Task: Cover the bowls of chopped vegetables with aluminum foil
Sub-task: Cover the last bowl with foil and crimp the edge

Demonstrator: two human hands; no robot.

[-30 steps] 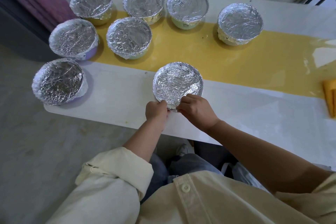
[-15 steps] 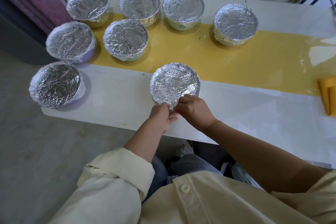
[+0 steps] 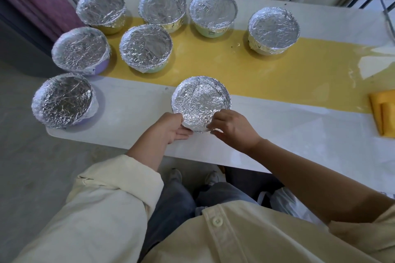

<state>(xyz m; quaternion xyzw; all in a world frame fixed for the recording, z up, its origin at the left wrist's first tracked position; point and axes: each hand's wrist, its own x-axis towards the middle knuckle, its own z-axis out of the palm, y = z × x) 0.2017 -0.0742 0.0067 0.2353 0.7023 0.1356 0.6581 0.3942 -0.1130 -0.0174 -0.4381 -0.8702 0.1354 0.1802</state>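
Left hand (image 3: 171, 128) grips the near-left side of the foil-covered bowl (image 3: 201, 100), thumb on the rim and fingers under the edge. Right hand (image 3: 234, 129) pinches the foil at the bowl's near-right rim, fingers curled. The bowl stands on the white surface (image 3: 277, 134), just on the near side of a yellow strip (image 3: 277, 70). Seven other covered bowls (image 3: 146, 46) stand beyond and left of it. A folded yellow cloth (image 3: 382, 113) lies far to its right.

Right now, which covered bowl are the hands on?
The nearest bowl, alone in front: left hand and right hand grip its near rim. The other seven stand untouched farther back.
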